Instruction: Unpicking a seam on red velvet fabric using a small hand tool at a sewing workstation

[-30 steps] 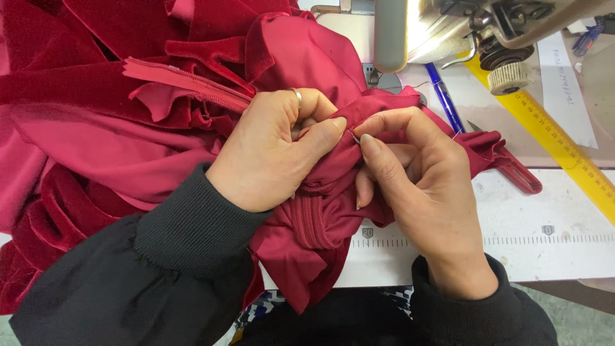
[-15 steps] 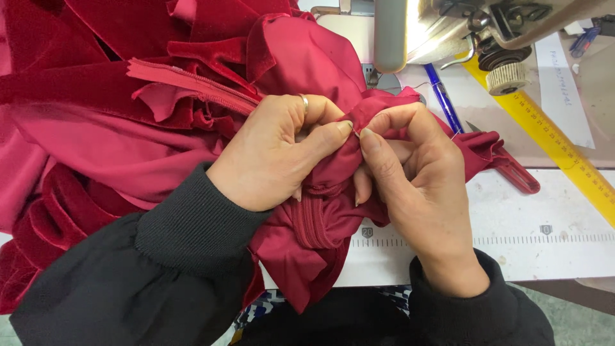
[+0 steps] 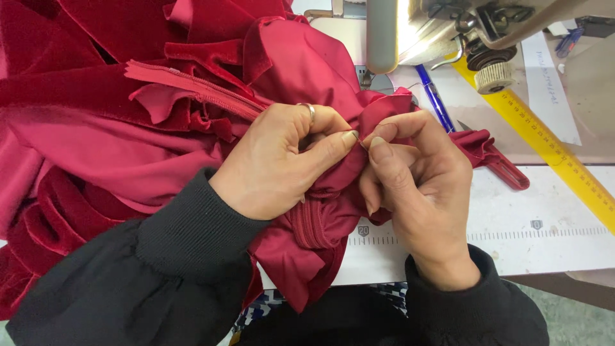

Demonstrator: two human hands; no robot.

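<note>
A: Entry, head view. Where is the work sitting?

B: A heap of dark red fabric (image 3: 128, 147) covers the left of the bench (image 3: 551, 243). One bunched fold of it runs from the sewing machine (image 3: 435, 32) at top down toward the near edge, passing between both hands.

A: Left hand?

B: Left hand (image 3: 282, 160) lies on top of the bunch, thumb and forefinger pressed together, pinching a small ridge of the cloth. A ring shows on one finger.

A: Right hand?

B: Right hand (image 3: 416, 186) comes in from the right, fingers curled, thumb and forefinger closed on the same ridge. The two pinches touch, fingertip to fingertip, at the top of the fold. What sits between the tips is too small to tell.

A: Axis and nearness?

B: The pinched fold's long axis runs roughly away from the person, toward the machine. Both hands are equally on it; the machine's needle area lies just beyond, closer to the right hand.

A: Other items?

B: A red zipper (image 3: 198, 90) lies slanted, upper left of the left hand. A yellow ruler (image 3: 551, 147) runs diagonally on the right, a blue pen (image 3: 435, 102) near the machine.
</note>
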